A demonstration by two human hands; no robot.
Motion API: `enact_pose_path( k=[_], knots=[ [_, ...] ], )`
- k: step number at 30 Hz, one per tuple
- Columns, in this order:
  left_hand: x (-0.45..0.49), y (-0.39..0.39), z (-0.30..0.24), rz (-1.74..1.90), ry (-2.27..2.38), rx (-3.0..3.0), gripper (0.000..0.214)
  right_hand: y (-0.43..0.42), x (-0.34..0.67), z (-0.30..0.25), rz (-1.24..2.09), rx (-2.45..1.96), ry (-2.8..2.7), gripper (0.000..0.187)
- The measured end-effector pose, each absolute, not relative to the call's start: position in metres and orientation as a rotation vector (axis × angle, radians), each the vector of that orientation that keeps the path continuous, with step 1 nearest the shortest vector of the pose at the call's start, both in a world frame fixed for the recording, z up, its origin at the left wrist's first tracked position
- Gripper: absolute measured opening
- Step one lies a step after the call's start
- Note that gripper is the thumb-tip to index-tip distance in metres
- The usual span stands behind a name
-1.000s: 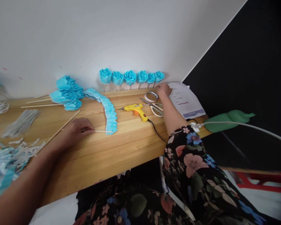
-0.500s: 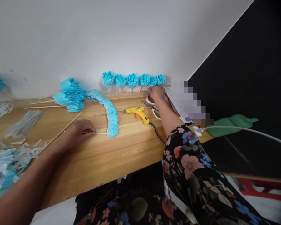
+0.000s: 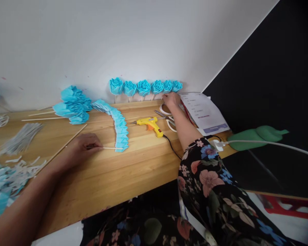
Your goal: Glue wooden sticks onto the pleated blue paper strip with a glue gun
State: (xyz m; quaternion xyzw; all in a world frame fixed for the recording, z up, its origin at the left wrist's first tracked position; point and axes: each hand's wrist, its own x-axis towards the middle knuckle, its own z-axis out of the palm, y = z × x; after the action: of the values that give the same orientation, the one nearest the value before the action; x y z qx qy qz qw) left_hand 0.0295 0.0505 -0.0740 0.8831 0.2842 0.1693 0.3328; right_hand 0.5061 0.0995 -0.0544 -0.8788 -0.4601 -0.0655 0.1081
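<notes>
My left hand (image 3: 86, 147) is closed in a pinch on a thin wooden stick (image 3: 109, 148). The stick's far tip lies across the near end of a long pleated blue paper strip (image 3: 121, 131) that curves over the table. At the back by the wall is my right hand (image 3: 171, 99), fingers bent together just below the last blue paper flowers (image 3: 167, 86) of a row. Whatever its fingertips grip is hidden. A yellow hot glue gun (image 3: 150, 123) lies between my hands. White-handled scissors (image 3: 166, 117) lie partly behind my right forearm.
A bunch of blue paper flowers (image 3: 73, 106) rests at the back left. Nearer are grey wire-like strands (image 3: 22, 136), paper scraps (image 3: 5, 181) and a longer stick (image 3: 64, 145). Printed sheets (image 3: 204, 111), a green object (image 3: 256, 138) and a white cable (image 3: 272, 142) are at right.
The view has shifted slightly, and the printed sheets show more clearly. Both hands keep nearly the same places, the left still with the stick on the strip.
</notes>
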Motion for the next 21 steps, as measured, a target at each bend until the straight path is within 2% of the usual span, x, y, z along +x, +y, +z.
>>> enact_pose_path(
  k=[12, 21],
  knots=[
    [0.032, 0.045, -0.065, 0.405, 0.829, 2.221, 0.029, 0.082, 0.493, -0.045, -0.207, -2.559, -1.400, 0.035],
    [0.032, 0.045, -0.067, 0.377, 0.888, 2.175, 0.030, 0.082, 0.457, -0.042, -0.179, -2.520, -1.625, 0.040]
  ],
)
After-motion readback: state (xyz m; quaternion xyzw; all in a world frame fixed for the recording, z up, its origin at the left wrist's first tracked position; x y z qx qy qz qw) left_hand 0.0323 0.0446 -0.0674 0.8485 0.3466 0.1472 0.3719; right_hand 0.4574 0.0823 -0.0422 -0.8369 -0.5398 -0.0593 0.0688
